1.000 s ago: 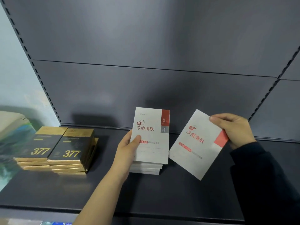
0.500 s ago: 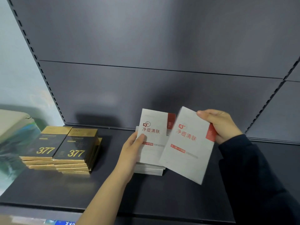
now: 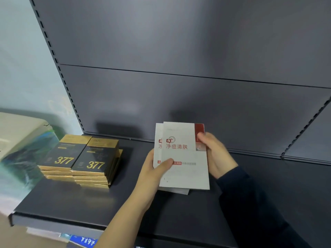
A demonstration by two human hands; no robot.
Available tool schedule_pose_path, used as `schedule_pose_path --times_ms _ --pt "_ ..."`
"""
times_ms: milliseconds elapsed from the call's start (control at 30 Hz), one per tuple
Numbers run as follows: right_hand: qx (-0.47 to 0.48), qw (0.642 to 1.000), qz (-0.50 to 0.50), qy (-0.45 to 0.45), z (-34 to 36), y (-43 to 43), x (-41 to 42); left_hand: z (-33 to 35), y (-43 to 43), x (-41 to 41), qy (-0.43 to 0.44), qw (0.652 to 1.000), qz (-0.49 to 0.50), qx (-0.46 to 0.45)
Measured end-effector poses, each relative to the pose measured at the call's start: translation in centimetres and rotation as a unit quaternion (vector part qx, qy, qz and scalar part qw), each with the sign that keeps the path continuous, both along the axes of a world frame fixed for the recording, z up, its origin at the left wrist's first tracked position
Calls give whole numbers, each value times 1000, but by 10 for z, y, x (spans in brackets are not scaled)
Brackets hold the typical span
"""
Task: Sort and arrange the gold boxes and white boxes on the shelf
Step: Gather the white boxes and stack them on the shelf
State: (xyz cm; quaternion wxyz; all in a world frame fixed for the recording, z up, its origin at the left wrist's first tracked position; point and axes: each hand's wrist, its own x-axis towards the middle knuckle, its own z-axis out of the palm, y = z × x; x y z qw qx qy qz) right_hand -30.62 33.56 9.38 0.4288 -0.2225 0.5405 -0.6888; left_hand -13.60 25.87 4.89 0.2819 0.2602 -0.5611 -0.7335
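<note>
Sorting looks mostly done, judging by the layout. Nearest, the shelf (image 3: 71, 203) is seen as a flat, matte dark-grey slab. Over the white stack (image 3: 179, 191) a white box (image 3: 184, 158) is held, with a second one peeking out behind. It's pinched by the left hand (image 3: 154, 172), thumb pressed on the front, and by the right hand (image 3: 216, 156), thumb on the red corner. The other fingers are hidden. Thin, flat, matte card. Well off to the left, gold boxes (image 3: 80, 158) are stacked in two piles, with glossy black faces and foil edges. Probably only squaring-up is left. A smooth back panel (image 3: 179, 104) is seen behind.
</note>
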Motion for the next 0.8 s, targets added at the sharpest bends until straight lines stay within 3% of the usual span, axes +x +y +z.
schedule_pose_path --times_ms 167,333,533,800 --pt "1 999 -7 32 -28 -10 24 7 -15 -10 -30 998 62 11" --pt "89 993 -44 64 -44 -28 21 -3 -39 -27 -237 964 112 -46" --pt "82 983 13 -166 -58 -16 18 -14 -37 -17 -152 979 -14 138" --pt "27 980 42 -193 -61 5 28 -26 -25 -18 -140 976 -49 159"
